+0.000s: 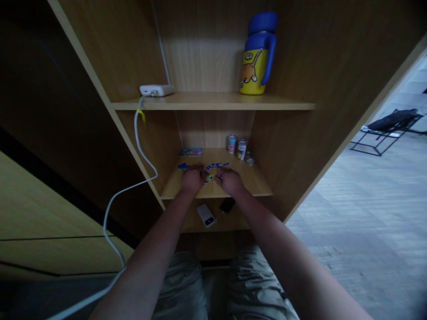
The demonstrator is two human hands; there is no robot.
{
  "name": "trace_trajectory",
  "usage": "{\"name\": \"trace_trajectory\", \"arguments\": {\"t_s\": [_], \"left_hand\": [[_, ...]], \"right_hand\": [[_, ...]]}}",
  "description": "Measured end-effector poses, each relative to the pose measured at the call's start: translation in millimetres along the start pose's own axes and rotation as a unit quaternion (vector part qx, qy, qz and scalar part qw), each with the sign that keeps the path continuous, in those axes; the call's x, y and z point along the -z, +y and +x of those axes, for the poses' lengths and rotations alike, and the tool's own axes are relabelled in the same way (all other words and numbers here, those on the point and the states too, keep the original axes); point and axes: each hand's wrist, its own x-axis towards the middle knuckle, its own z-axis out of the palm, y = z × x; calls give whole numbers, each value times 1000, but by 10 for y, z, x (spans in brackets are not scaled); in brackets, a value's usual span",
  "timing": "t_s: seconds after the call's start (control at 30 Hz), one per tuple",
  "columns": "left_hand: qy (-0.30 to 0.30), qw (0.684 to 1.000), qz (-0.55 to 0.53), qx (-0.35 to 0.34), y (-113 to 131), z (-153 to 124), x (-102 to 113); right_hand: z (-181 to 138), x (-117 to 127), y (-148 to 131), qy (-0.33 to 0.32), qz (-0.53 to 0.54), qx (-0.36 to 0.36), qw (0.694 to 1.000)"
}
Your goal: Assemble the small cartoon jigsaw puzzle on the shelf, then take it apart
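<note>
Both my arms reach into a wooden cabinet to its middle shelf (253,182). My left hand (191,179) and my right hand (230,181) rest knuckles-up on blue and yellow jigsaw pieces (211,171) spread on that shelf. The fingers of both hands curl down onto the pieces; whether they grip any piece is hidden. A printed picture card (191,152) lies at the back left of the shelf.
Two small cans (236,147) and a small round lid stand at the shelf's back right. A blue and yellow jug (257,55) and a white charger (156,90) with a cable sit on the upper shelf. A white power bank (206,215) and a black item (227,205) lie below.
</note>
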Motion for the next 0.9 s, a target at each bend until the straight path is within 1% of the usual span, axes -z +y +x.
{"name": "trace_trajectory", "arguments": {"t_s": [0.17,0.3,0.43,0.5,0.67,0.8,0.9], "left_hand": [[2,1000,3,1,11,-18,15],[2,1000,-2,3,23,-32,40],[-7,1000,-4,5,26,-40,54],[-12,1000,-5,8,23,-39,49],[-16,1000,-5,16,11,-28,21],[-18,1000,-7,23,9,-26,14],[-16,999,-7,26,14,-31,18]], "right_hand": [[16,-39,5,-12,-3,3,1000],[34,-76,55,-6,51,1,999],[45,-92,141,35,156,-30,987],[47,-100,183,54,183,-48,980],[44,-134,259,116,224,-75,965],[37,-159,291,135,227,-89,960],[32,-167,298,143,233,-119,954]]}}
